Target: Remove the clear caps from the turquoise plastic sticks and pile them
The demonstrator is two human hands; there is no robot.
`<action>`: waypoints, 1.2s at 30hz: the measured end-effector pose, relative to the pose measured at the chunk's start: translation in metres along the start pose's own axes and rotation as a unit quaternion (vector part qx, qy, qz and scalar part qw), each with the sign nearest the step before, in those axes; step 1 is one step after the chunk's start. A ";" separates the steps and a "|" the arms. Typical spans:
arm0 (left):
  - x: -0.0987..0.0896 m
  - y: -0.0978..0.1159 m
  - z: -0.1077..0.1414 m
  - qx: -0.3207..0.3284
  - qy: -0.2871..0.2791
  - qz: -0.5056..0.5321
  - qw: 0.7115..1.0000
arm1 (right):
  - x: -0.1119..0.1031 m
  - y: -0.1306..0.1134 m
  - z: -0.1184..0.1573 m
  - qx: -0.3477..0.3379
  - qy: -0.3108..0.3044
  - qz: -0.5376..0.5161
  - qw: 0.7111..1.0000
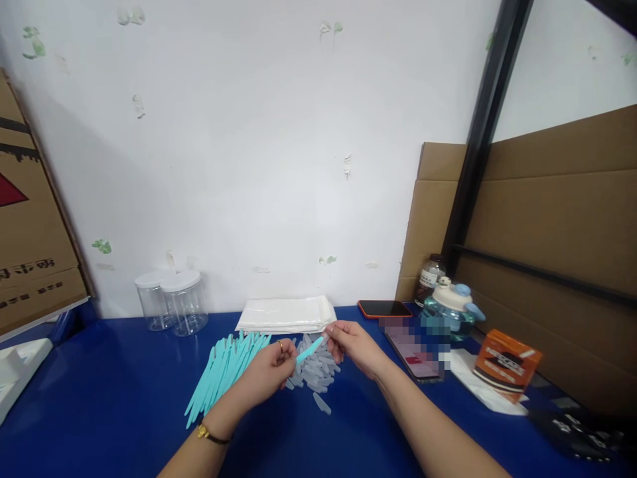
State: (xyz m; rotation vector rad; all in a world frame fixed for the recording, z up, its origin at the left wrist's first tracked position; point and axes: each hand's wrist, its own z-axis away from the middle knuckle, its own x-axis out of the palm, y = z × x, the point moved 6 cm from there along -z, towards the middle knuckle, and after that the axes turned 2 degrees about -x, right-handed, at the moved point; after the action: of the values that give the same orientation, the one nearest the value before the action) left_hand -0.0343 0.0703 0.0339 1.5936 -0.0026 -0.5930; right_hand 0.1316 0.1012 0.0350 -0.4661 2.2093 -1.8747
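A slim turquoise eyebrow razor (pixel 309 349) is held between my two hands, slanting up to the right. My left hand (pixel 266 375), with a ring on one finger, pinches its lower end. At its upper tip, my right hand (pixel 354 345) pinches a small translucent cap (pixel 326 337); how far the cap covers the tip is hard to see. Below the hands lies a loose pile of translucent caps (pixel 316 373), with a single one nearer me. Left of them, many turquoise razors (pixel 219 378) are heaped side by side, partly behind my left hand.
White plastic packaging (pixel 286 315) lies against the wall. Two clear lidded jars (pixel 185 305) stand back left. To the right are an orange-edged phone (pixel 384 309), another phone (pixel 415 355), a water jug (pixel 450 315), a dark bottle (pixel 430 279) and an orange box (pixel 507 365).
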 end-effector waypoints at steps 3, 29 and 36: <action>0.000 0.002 0.001 -0.009 0.004 -0.004 1.000 | 0.002 -0.001 0.001 0.001 -0.003 0.032 0.999; 0.001 0.005 -0.003 0.034 0.054 -0.036 0.997 | -0.037 -0.016 0.001 0.009 0.141 0.264 0.954; -0.073 -0.006 0.009 -0.047 0.179 -0.326 0.927 | -0.095 -0.009 0.010 0.111 0.154 0.518 0.834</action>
State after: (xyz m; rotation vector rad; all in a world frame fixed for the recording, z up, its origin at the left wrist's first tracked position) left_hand -0.1030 0.0878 0.0556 1.5772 0.8476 -0.7831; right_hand 0.2244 0.1253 0.0375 0.9622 1.7155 -1.5353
